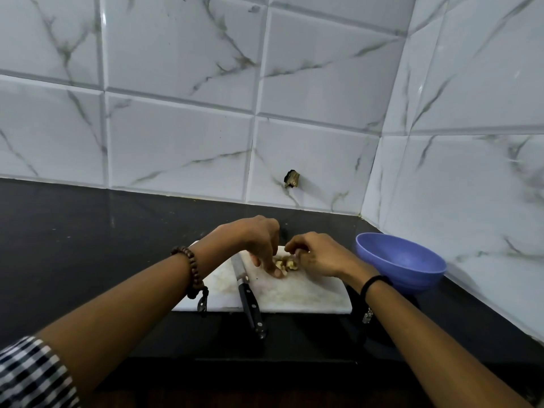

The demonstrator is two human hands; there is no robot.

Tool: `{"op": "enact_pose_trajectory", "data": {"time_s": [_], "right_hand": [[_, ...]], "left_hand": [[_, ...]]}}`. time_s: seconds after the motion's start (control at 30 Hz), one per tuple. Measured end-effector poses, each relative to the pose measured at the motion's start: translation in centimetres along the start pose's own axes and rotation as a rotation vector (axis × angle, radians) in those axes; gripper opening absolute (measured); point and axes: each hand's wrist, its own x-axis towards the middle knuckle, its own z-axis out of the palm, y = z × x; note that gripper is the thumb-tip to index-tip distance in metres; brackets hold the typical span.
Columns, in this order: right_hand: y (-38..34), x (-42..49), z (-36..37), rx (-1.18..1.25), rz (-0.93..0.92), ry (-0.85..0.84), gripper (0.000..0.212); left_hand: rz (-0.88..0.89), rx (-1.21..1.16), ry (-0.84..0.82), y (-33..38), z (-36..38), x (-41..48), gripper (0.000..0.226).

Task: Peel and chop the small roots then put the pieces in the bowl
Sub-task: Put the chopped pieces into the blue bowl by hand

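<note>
On the dark worktop (pixel 88 245) we see a white cutting board (pixel 294 295), and a blue bowl (pixel 418 278) stands just off its right side, apart from both hands. Over the board's far half the left hand (pixel 259 240) points fairly straight fingers down, tips touching the board, while the right hand (pixel 318 254) curls its fingers in from the other side; we cannot tell whether it pinches anything. A black-handled knife (pixel 245 287) lies untouched left of the left hand, and the small pile of chopped root pieces (pixel 284 264) sits between the two hands, against their fingertips.
</note>
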Motion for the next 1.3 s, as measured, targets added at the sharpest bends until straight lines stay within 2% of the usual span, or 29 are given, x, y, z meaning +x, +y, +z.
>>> {"op": "enact_pose_trajectory", "data": {"time_s": [0.17,0.27,0.3,0.53,0.73,0.9,1.1,1.3], "right_hand": [[-0.4,0.0,-1.3,0.003,-0.018,-0.184,0.034],[-0.2,-0.1,-1.5,-0.008,-0.027,-0.221,0.07],[-0.2,-0.1,-1.4,-0.019,-0.016,-0.23,0.073],[-1.1,0.4,-1.1,0.033,0.013,-0.212,0.031],[-1.3,0.6,-0.3,0.294,0.127,-0.115,0.031],[-1.8,0.1,-0.2,0.294,0.163,-0.077,0.039],[-0.9,0.1,0.4,0.608,0.257,0.068,0.012],[-1.5,-0.8,-1.8,0.81,0.227,0.145,0.012]], "left_hand": [[0.016,-0.004,-0.014,0.2,0.0,-0.2,0.042],[0.029,0.052,0.007,0.3,0.0,-0.1,0.037],[0.034,0.07,0.016,0.3,0.1,-0.1,0.037],[0.023,0.048,0.097,0.3,0.7,0.0,0.025],[-0.016,-0.163,0.139,-0.8,1.2,-0.5,0.036],[-0.028,-0.278,0.176,-0.6,1.7,-0.6,0.035],[-0.064,-0.403,0.237,0.2,1.9,-0.6,0.026],[-0.014,-0.455,0.297,1.6,-0.2,-1.2,0.022]]}}
